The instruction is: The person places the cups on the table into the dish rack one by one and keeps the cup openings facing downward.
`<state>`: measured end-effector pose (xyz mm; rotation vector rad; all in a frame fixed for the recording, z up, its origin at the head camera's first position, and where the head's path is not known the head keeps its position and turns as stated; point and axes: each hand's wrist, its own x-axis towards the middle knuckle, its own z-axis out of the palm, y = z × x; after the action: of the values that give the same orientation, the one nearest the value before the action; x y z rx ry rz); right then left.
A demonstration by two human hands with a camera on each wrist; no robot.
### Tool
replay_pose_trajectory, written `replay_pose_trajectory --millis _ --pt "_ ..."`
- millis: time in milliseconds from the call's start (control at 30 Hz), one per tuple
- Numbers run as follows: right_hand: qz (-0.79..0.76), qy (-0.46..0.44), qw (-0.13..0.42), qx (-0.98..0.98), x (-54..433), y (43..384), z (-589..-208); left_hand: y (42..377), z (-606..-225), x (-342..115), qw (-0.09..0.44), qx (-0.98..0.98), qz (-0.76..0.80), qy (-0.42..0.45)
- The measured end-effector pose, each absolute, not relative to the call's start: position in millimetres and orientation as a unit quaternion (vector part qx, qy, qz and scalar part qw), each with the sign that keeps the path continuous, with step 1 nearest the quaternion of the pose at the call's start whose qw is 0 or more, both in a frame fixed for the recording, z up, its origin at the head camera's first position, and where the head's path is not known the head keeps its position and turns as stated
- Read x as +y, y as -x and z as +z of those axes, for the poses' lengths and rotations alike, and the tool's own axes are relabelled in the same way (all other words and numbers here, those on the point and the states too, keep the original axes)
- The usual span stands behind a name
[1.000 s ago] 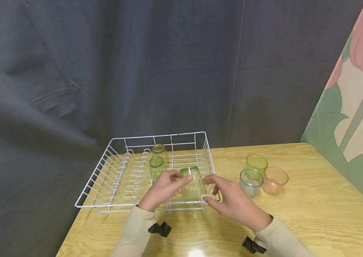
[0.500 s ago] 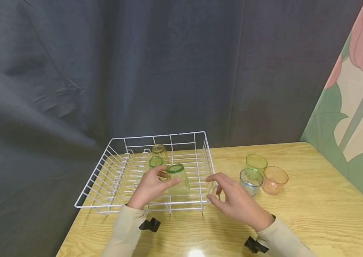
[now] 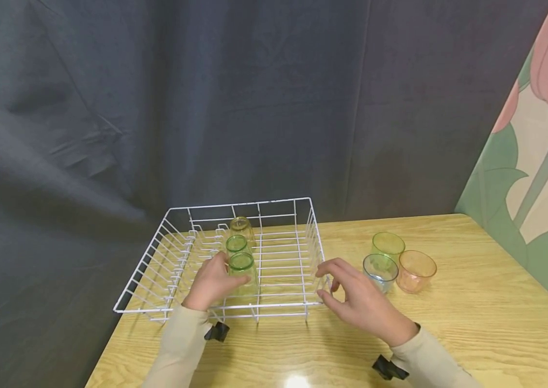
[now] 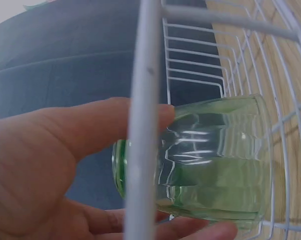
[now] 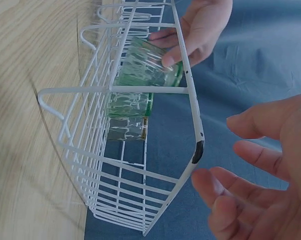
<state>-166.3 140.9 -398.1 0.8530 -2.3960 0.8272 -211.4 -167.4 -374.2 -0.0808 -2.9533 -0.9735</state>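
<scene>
L hand [image 3: 212, 282] grips grn glass [image 4: 218, 160] (rippled, tapered).

The head view looks forward and down on the bench [image 3: 274, 350] from farthest back. The left wrist view, turned sideways, peers closely past the rim of the rack [image 4: 146, 75] at a green glass [image 4: 215, 160]; the right, also sideways, faces left across the rack, sharing that glass.

The left sleeve [image 3: 174, 345] and right sleeve [image 3: 431, 360] are plain pale beige, long and softly creased, ending at the wrists. An angular black piece [image 3: 217, 331] sits on the left cuff, and a matching black attachment [image 3: 389, 367] on the right. The left hand [image 3: 212, 284] and right hand [image 3: 363, 303] are bare.
</scene>
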Motion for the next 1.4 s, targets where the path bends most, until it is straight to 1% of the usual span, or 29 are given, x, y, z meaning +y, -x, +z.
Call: replay_pose_trajectory --millis 333,667,933,1267,1400 --pt "0.296 -0.306 0.229 -0.876 142.4 167.1 -400.1 216.6 -384.1 -173.8 0.002 -0.952 -0.305 0.011" --pt "0.292 -0.307 0.235 -0.875 144.2 168.0 -402.2 222.2 -394.2 -176.8 0.006 -0.950 -0.312 0.001" --pt "0.288 -0.307 0.228 -0.878 145.7 167.9 -402.1 222.4 -395.1 -178.2 0.006 -0.950 -0.313 -0.001" --pt "0.291 -0.305 0.244 -0.874 152.8 171.9 -401.3 222.3 -391.9 -179.4 -0.010 -0.944 -0.330 -0.004" --pt "0.280 -0.274 0.240 -0.888 157.7 172.2 -400.3 219.9 -388.2 -182.1 -0.022 -0.948 -0.317 -0.004"
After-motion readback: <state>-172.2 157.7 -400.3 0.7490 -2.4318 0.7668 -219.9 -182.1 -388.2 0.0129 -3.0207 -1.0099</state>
